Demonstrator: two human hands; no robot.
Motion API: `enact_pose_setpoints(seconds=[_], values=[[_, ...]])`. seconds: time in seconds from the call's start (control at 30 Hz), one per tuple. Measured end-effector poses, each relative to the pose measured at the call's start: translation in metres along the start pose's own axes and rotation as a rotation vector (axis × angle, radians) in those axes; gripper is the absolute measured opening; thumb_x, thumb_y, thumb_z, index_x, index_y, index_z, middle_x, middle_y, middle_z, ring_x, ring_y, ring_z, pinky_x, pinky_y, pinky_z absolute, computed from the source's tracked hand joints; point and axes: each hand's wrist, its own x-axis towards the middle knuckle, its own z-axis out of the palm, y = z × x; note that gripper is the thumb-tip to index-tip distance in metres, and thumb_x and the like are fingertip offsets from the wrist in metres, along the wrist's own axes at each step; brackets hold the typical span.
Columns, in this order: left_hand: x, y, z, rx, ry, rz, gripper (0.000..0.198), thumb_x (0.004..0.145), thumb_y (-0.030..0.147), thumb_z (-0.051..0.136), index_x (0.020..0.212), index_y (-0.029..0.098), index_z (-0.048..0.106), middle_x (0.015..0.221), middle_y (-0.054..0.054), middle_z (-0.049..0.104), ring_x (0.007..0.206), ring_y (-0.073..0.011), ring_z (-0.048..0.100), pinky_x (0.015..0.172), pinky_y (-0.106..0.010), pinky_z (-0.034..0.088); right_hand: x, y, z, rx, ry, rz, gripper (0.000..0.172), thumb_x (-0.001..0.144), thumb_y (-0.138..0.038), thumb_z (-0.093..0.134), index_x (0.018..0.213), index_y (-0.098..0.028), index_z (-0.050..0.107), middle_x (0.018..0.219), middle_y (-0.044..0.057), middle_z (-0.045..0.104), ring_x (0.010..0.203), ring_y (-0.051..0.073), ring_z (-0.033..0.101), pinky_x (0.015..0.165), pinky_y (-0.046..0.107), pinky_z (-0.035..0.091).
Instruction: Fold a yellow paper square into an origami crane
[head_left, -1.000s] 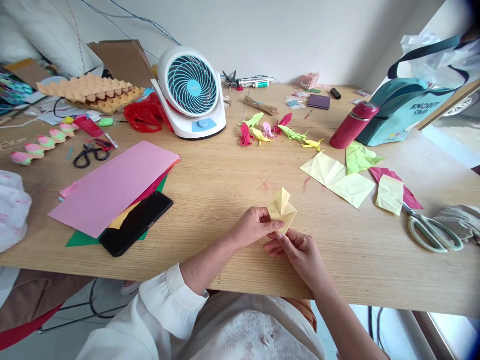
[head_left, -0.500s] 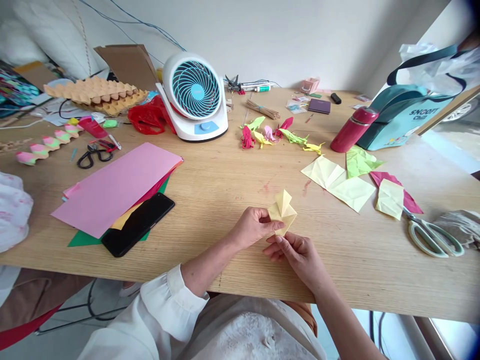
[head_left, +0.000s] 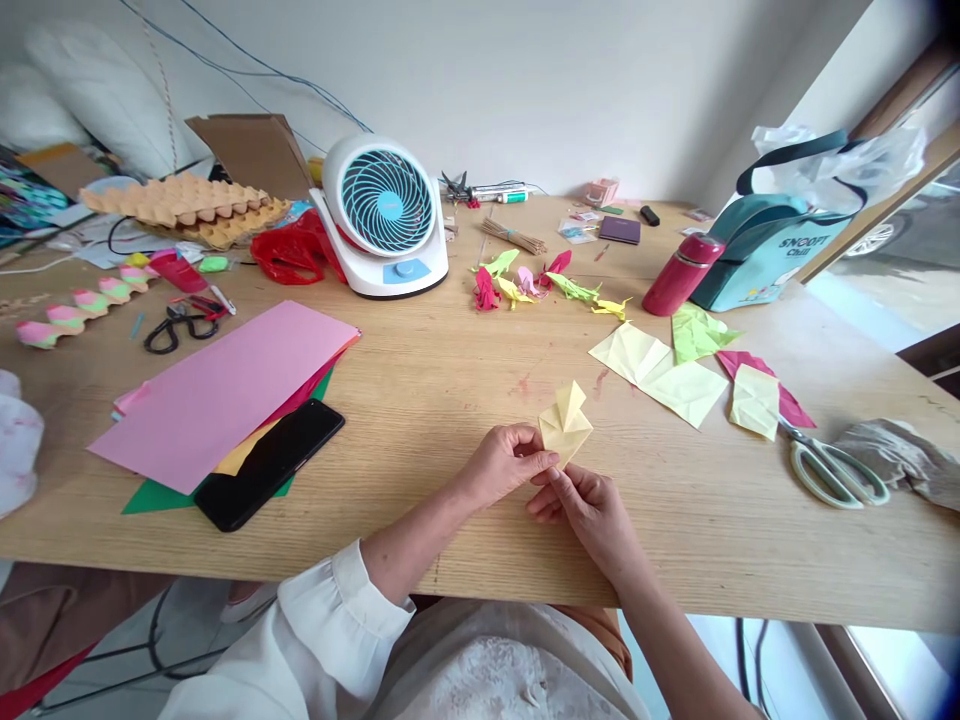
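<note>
A small pale-yellow folded paper piece (head_left: 566, 422) is held just above the wooden table (head_left: 450, 380), near its front edge. My left hand (head_left: 504, 464) pinches the piece's lower left side with thumb and fingers closed. My right hand (head_left: 589, 508) pinches its lower edge from below, fingers curled. Both hands touch each other at the paper. The upper flaps of the piece stand free.
Creased yellow, green and red paper squares (head_left: 679, 375) and pale-green scissors (head_left: 832, 468) lie to the right. A stack of coloured sheets (head_left: 217, 390) and a black phone (head_left: 270, 465) lie left. Behind stand a fan (head_left: 386, 215), small folded figures (head_left: 540, 285), a red flask (head_left: 679, 275) and a teal bag (head_left: 772, 250).
The view has shifted a little, sliding the table's things down and left in the picture. Both hands keep the same pinch on the yellow paper piece, with only small finger movement.
</note>
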Motion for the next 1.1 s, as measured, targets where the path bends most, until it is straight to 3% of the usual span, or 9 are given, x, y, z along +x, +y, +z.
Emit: enact_pose_setpoints(seconds=[0.13, 0.37, 1.1], values=[[0.000, 0.001, 0.000, -0.058, -0.048, -0.011, 0.038, 0.081, 0.050, 0.071, 0.075, 0.014, 0.058, 0.061, 0.004, 0.051, 0.057, -0.0082, 0.044, 0.056, -0.021, 0.035, 0.000, 0.002, 0.000, -0.014, -0.004, -0.023, 0.052, 0.085, -0.068, 0.060, 0.085, -0.017, 0.069, 0.068, 0.008, 0.075, 0.059, 0.020, 0.070, 0.061, 0.033, 0.060], [0.002, 0.002, -0.002, 0.130, 0.114, 0.138, 0.037, 0.086, 0.043, 0.065, 0.065, 0.015, 0.053, 0.065, 0.004, 0.043, 0.064, -0.0095, 0.039, 0.062, -0.023, 0.032, 0.000, 0.004, -0.001, -0.069, -0.027, -0.034, 0.052, 0.088, -0.066, 0.057, 0.084, -0.016, 0.070, 0.069, 0.008, 0.075, 0.058, 0.019, 0.068, 0.062, 0.032, 0.059], [-0.001, 0.013, 0.003, 0.019, 0.191, 0.070, 0.035, 0.085, 0.043, 0.063, 0.064, 0.016, 0.056, 0.061, 0.004, 0.049, 0.059, -0.0088, 0.044, 0.061, -0.022, 0.037, -0.005, 0.000, -0.003, -0.111, -0.042, -0.023, 0.051, 0.092, -0.064, 0.054, 0.089, -0.016, 0.072, 0.073, 0.007, 0.075, 0.065, 0.019, 0.069, 0.066, 0.030, 0.056]])
